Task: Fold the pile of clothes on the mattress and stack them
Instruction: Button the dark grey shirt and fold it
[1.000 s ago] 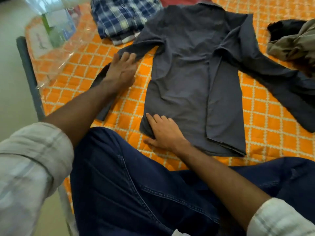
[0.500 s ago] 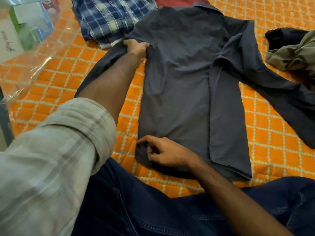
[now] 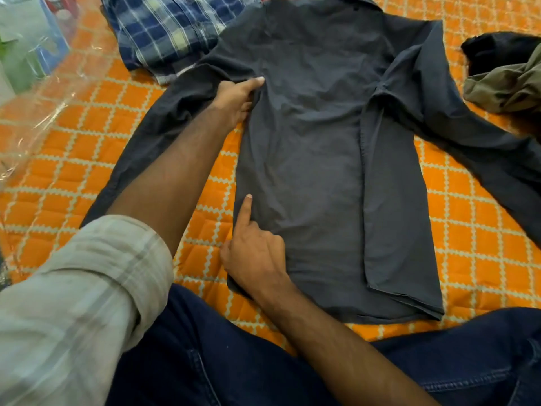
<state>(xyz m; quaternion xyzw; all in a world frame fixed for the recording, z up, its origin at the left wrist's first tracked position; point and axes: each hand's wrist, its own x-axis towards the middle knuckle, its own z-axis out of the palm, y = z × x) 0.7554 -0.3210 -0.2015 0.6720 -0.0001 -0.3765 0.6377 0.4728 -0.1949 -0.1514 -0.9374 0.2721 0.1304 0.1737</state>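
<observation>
Orange quilted mattress cover [image 3: 483, 271] with a pale diamond grid fills the frame. Dark grey shirt [image 3: 316, 159] lies flat at centre, collar toward 12 o'clock, hem toward 6. Its right front panel is folded in over the body; one sleeve runs out toward 4 o'clock, the other toward 8 o'clock, partly under the left forearm. Person's legs in dark blue jeans [image 3: 205, 361] sit across the 6 o'clock edge, just short of the hem.

Left arm reaches from 8 o'clock toward centre, pale checked cuff [image 3: 87, 288] rolled above the elbow, forearm bare and nearly straight. Left hand [image 3: 234, 98] is at the shirt's armpit seam, about 11 o'clock of the shirt body, thumb laid over the cloth and fingers curled under, grasping a bunch of fabric.

Right arm comes in from 5 o'clock, bent at the wrist. Right hand [image 3: 254, 256] rests on the shirt's lower side edge at 7 o'clock of the body; index finger straight, pointing to 12 and pressing the cloth, other fingers curled in, nothing held.

Blue plaid shirt [image 3: 164, 33] folded at 11 o'clock, touching the grey shoulder. Olive and black clothes [image 3: 503, 71] bunched at 2 o'clock. Clear plastic bag [image 3: 35, 71] at 10 o'clock, contents blurred.
</observation>
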